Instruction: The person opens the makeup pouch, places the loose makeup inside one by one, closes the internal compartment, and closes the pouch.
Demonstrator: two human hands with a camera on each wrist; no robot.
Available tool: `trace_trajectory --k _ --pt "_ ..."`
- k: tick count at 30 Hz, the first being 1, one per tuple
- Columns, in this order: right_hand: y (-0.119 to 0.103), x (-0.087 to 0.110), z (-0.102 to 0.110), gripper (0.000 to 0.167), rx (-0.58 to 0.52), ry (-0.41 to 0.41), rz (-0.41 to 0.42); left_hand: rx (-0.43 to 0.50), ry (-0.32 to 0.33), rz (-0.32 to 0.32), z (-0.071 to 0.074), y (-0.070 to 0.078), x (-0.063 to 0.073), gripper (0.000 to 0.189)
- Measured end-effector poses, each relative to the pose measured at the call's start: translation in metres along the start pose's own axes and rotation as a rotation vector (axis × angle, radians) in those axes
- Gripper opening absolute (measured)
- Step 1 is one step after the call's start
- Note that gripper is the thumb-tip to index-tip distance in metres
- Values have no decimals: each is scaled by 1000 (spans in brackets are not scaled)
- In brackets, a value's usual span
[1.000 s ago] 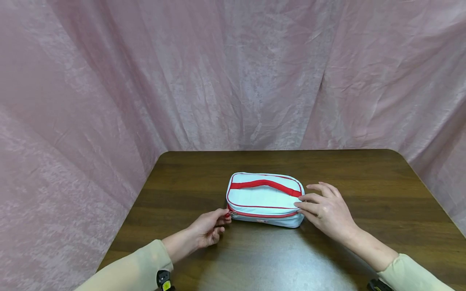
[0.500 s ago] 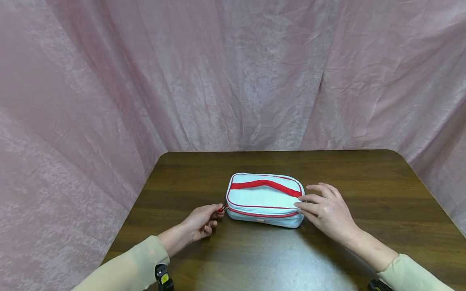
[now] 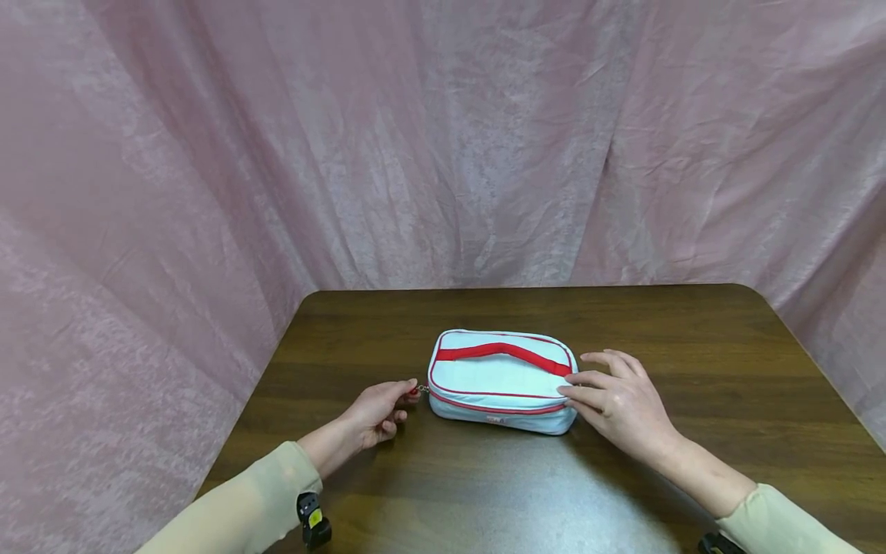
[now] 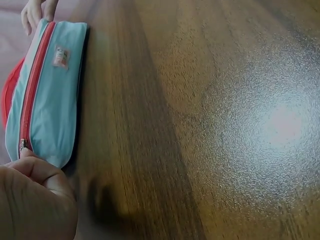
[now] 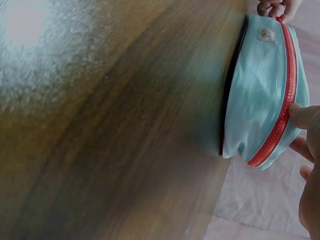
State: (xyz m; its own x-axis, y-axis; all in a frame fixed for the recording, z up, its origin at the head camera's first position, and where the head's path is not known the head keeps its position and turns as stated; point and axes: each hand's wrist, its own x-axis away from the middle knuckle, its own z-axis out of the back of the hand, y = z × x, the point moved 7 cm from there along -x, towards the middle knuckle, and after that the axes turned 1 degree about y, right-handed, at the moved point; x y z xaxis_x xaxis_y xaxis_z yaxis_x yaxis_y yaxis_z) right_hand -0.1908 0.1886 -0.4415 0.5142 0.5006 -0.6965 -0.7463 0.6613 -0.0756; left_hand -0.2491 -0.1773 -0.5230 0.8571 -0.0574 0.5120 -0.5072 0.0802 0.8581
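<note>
A small white zip bag [image 3: 494,381] with red piping and a red strap handle [image 3: 512,350] lies on the table; in both wrist views its front looks pale blue. My left hand [image 3: 379,409] is at the bag's left end, pinching the red zipper pull [image 3: 414,391] between thumb and finger, its short chain stretched toward the bag. In the left wrist view, the metal slider [image 4: 23,143] sits at that end of the red zipper [image 4: 37,80]. The teeth behind it are joined. My right hand [image 3: 619,396] rests its extended fingers on the right end of the lid.
The brown wooden table [image 3: 498,492] has rounded far corners and reflects a bright patch of light near its front. Behind it and along both sides hangs a pink velvet curtain [image 3: 443,138]. A small label [image 4: 61,57] is on the bag's front.
My left hand has moved left and slightly away from me, drawing the zipper pull round the bag's left front corner. The bag has shifted slightly left; my right hand stays at its right end.
</note>
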Motion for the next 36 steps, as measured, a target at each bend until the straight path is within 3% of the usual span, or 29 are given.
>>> trace_trajectory --k 5,8,10,14,18,21,24,29,36 --pt "-1 2 -2 26 -11 -23 -44 -98 -55 -8 2 2 -4 38" --pt "-2 3 0 25 -17 -25 -80 -260 -75 -95 6 16 -7 47" --pt "-3 3 3 24 -24 -17 -100 -373 -61 -188 10 31 -10 49" --pt "-8 4 10 27 -26 18 -107 -589 -9 -457 4 75 -13 36" --pt "-17 2 15 31 -10 64 -47 -776 8 -689 -21 113 -16 28" --pt "-21 2 17 33 9 88 -12 -902 -18 -779 -45 130 -24 30" --pt "-19 5 18 28 10 83 -49 -992 -60 -797 -62 137 -35 31" --pt "-8 13 22 29 9 58 -167 -995 -138 -684 -70 136 -53 32" --pt "-14 9 21 28 0 95 -60 -953 -170 -601 -67 129 -70 31"
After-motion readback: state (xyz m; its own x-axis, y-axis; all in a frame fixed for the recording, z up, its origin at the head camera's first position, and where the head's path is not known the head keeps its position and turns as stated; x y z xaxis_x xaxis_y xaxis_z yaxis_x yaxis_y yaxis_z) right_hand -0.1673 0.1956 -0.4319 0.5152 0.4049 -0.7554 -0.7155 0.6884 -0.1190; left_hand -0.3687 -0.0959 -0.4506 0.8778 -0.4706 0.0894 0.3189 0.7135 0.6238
